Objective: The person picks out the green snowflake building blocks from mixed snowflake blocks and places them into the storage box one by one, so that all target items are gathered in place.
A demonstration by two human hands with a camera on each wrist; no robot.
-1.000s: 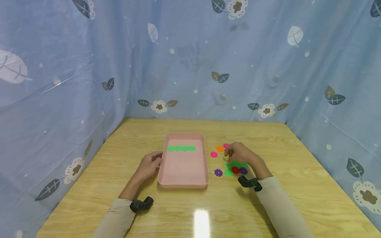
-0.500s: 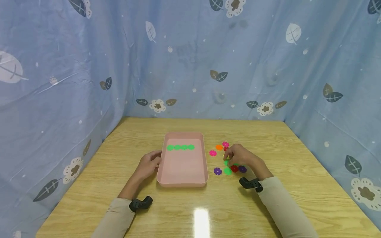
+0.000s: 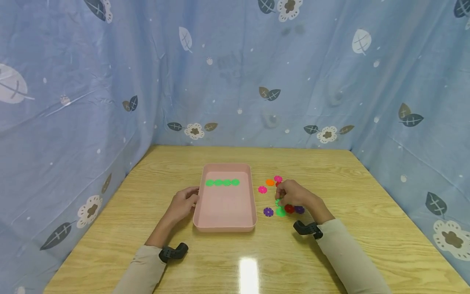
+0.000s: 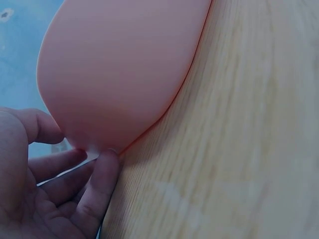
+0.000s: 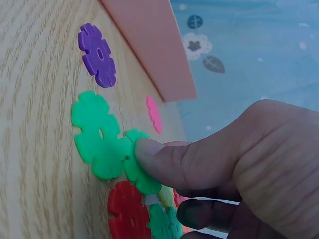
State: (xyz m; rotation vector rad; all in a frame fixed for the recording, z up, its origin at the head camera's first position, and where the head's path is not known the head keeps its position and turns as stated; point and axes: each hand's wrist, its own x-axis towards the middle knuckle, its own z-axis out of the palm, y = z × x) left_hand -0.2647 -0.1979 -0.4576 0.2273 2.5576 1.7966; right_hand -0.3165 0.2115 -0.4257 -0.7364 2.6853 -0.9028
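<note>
My right hand (image 3: 296, 194) is over the loose flower-shaped plastic discs right of the tray. In the right wrist view its thumb presses on a green disc (image 5: 137, 169), pinching it, and part of that disc is hidden by the thumb. Another green disc (image 5: 99, 139) lies flat right beside it, with a red disc (image 5: 127, 211) below. My left hand (image 3: 182, 204) is at the left side of the pink tray (image 3: 225, 210); in the left wrist view its extended fingertips touch the tray's outer wall (image 4: 124, 74). Inside the tray lies a row of joined green discs (image 3: 218, 182).
Between tray and right hand lie a pink disc (image 3: 262, 190), an orange disc (image 3: 270, 182) and a purple disc (image 3: 268, 212). A second purple disc (image 3: 299, 210) sits under the right wrist. Blue curtain (image 3: 235, 81) surrounds the wooden table (image 3: 176, 159).
My right hand has shifted slightly toward me, from a yellow disc to a green one; the yellow disc is now hidden in the head view. My left hand has stayed at the tray.
</note>
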